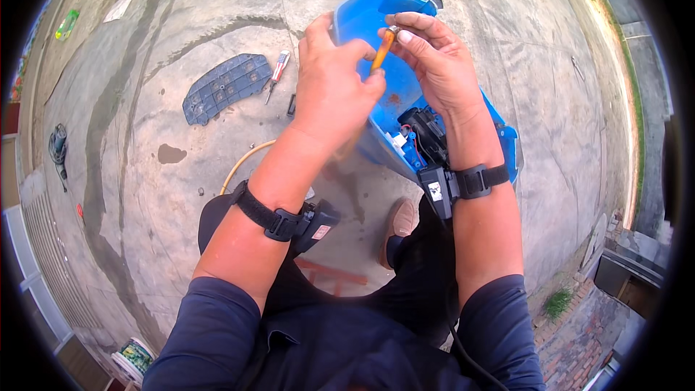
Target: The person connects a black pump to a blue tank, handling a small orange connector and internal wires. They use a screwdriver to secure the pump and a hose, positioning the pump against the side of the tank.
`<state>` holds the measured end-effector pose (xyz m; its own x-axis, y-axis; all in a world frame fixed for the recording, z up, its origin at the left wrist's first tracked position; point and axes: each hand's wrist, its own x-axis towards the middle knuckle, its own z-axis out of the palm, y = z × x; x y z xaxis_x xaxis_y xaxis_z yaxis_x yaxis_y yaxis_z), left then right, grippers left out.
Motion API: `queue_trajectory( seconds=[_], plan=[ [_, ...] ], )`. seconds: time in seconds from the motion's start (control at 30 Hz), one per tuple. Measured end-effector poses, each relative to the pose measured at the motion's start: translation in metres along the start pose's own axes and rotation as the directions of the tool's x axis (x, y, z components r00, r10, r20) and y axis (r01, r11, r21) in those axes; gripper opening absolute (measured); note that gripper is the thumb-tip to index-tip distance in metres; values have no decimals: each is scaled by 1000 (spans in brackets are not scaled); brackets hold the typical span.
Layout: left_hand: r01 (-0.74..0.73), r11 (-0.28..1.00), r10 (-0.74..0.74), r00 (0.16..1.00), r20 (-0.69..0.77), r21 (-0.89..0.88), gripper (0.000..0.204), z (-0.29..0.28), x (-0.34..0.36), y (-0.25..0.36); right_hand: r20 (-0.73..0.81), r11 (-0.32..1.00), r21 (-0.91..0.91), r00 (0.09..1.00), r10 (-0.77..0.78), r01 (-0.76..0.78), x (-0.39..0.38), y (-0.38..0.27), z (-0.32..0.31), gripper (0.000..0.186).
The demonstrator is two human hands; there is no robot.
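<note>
An orange tube point(382, 52) with a metal fitting at its upper end is between my hands. My right hand point(443, 58) pinches it at the fitting, between thumb and fingers. Lower down, the thumb and forefinger of my left hand point(333, 76) close on the tube. Beneath both hands lies an open blue plastic housing point(362, 11), its far edge showing between them. A black part point(427, 134) with thin wires sits inside the housing, partly hidden by my right forearm. A yellow hose point(242, 163) curves out from behind my left forearm; whether it joins the tube is hidden.
A dark ribbed plastic cover point(228, 88) and a screwdriver point(278, 72) lie on the concrete to the left. Farther left is a power tool point(58, 148). A reddish frame point(333, 275) shows between my legs. A small tool point(577, 66) lies at the right.
</note>
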<state>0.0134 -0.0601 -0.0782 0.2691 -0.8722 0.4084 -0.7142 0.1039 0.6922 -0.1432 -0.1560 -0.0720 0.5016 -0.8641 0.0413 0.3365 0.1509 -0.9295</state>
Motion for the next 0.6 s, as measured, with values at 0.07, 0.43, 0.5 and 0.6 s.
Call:
queue_trajectory(
  seconds=[0.07,0.43,0.5,0.6],
  plan=[
    [-3,1000,3,1000,0,2,25,0,0,0,8,1000,11,1000,5,-5,0,0,0,27],
    [-23,1000,23,1000,-1,-3,26,0,0,1,-5,994,-109,1000,-7,6,1,-4,2,32],
    [-27,1000,27,1000,-1,-2,26,-1,0,1,-14,992,-123,1000,21,-22,1,-6,3,34],
    [-34,999,35,999,-5,3,26,-1,0,1,-20,987,-162,1000,11,-15,3,-5,4,34]
  ],
)
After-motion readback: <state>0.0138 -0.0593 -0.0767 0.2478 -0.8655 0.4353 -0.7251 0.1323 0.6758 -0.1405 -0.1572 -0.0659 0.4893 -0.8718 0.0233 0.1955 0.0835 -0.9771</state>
